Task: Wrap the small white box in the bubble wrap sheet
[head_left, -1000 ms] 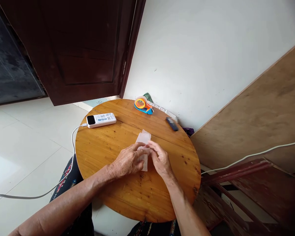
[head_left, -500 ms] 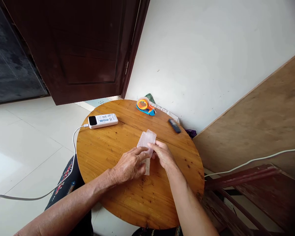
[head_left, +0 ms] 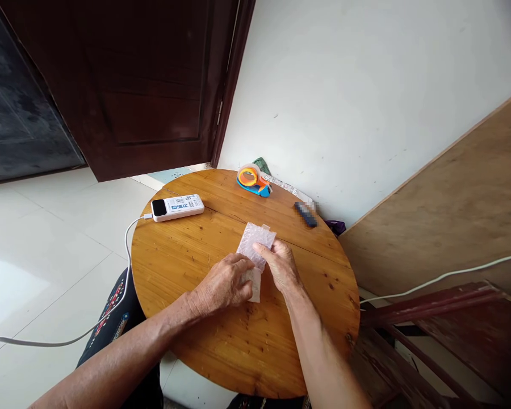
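A pale, translucent piece of bubble wrap [head_left: 254, 240] is held just over or on the round wooden table, in front of me. My right hand [head_left: 282, 265] grips its right edge, with the thumb on top and the fingers underneath. My left hand [head_left: 226, 286] is closed at the lower left of the wrap, its fingers curled against the sheet. A lower flap of the wrap shows beyond the left fingertips. Whether anything lies inside the wrap cannot be made out.
On the wooden table [head_left: 174, 255], a white power bank [head_left: 183, 206] with a cable lies at the left. An orange and blue tape dispenser [head_left: 254, 180] stands at the back. A dark, blurred-out object [head_left: 305, 215] lies at the back right. Wall and door are beyond.
The left fingers have drawn back from the upper part of the wrap and curled in lower down. More of the wrap's upper face shows, and the right hand has shifted slightly along its edge.
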`<state>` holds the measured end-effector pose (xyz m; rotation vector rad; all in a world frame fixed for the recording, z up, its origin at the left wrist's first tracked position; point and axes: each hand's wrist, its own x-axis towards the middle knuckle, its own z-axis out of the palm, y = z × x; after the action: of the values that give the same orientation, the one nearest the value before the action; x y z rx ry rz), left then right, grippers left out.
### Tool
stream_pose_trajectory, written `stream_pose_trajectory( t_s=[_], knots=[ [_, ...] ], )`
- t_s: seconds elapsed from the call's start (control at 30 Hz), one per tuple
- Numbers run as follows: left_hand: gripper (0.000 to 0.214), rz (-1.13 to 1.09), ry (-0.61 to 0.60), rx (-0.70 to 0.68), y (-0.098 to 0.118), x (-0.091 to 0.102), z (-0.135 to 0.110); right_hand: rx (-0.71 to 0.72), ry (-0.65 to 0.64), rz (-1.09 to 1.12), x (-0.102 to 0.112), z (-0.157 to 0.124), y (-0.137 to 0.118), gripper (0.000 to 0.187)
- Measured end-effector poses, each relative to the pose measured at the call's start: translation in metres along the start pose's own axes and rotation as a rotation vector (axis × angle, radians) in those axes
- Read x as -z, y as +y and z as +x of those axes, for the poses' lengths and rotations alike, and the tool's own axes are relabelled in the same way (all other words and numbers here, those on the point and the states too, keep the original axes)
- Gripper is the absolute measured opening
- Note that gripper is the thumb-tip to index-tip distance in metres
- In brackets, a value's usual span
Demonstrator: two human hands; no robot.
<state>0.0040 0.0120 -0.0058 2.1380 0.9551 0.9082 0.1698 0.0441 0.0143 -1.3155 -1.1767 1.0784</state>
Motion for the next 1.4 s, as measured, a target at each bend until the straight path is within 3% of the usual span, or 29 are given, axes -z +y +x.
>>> stream_pose_trajectory(
  t_s=[0.27,0.53,0.67,0.8,1.03,1.27,1.4],
  knots=[
    [0.044,-0.026,-0.012,0.072,-0.002,-0.001,0.000,0.137,-0.125,-0.244,0.005,-0.018,-0.023,0.022],
    [0.030,0.168,0.029,0.272,0.012,0.009,-0.002,0.248,-0.109,-0.451,0.006,-0.043,-0.035,0.014],
    [0.042,0.221,0.104,0.350,0.014,0.008,-0.003,0.273,-0.107,-0.511,0.007,-0.056,-0.033,0.013],
    [0.060,0.195,0.157,0.251,0.006,0.004,-0.005,0.311,-0.200,-0.479,0.006,-0.075,-0.023,0.017],
    [0.023,0.110,0.007,0.076,0.000,0.011,-0.004,0.367,-0.202,-0.416,0.008,-0.094,-0.002,0.021],
    [0.059,0.059,-0.166,-0.082,-0.008,0.033,-0.021,0.599,-0.164,-0.529,0.008,-0.094,0.016,0.024],
    [0.057,0.132,-0.123,-0.108,-0.011,0.026,-0.022,0.691,-0.155,-0.639,0.008,-0.092,0.021,0.034]
  ],
)
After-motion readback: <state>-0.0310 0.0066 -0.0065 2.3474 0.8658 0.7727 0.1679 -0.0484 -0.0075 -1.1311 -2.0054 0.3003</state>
